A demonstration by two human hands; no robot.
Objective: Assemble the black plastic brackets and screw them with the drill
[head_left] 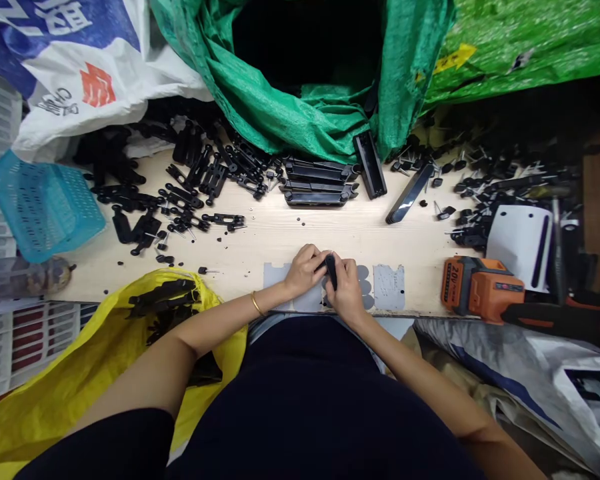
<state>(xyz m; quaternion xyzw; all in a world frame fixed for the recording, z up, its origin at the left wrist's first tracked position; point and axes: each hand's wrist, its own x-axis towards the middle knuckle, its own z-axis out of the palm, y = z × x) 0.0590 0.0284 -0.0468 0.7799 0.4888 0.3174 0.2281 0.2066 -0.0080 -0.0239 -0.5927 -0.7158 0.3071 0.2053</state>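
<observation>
Near the front edge of the table, my two hands meet over a small black plastic part [331, 272]. My right hand [349, 290] is closed around it, with the thumb near its top end. From the left side, my left hand [305, 272] pinches at the part's upper end; what lies between its fingertips is partly hidden. Grey patches [389, 287] are on the tabletop beneath and beside the hands. Farther back lie long black trough-shaped pieces [314, 199] in a stack, and a glossy black bar [411, 193] is to their right.
Black jointed parts [215, 177] pile up at back left, with black-headed screws [446, 212] at right. An orange cordless tool [483, 287] and white plate [517, 243] stand right. A green sack [300, 123], blue basket [47, 203] and yellow bag [100, 333] surround the table.
</observation>
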